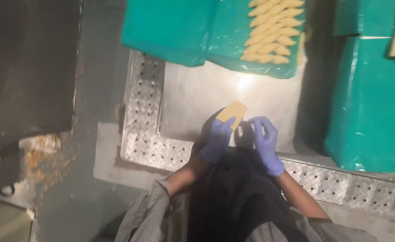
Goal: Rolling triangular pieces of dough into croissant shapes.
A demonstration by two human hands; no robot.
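Note:
My left hand (217, 139), in a blue glove, holds a flat yellow dough sheet (232, 112) by its lower edge over the steel worktop (193, 96). Just to the right is my right hand (265, 141), also gloved in blue; its fingers are curled close to the sheet's right corner, and I cannot tell whether they touch it. Both hands are at the near edge of the worktop, above my dark apron.
A green plastic sheet (175, 27) at the back carries several rows of folded yellow dough pieces (272, 31). A large green-wrapped block (372, 103) stands at the right. Perforated metal strips (146, 116) edge the worktop. A dark panel (27, 62) fills the left.

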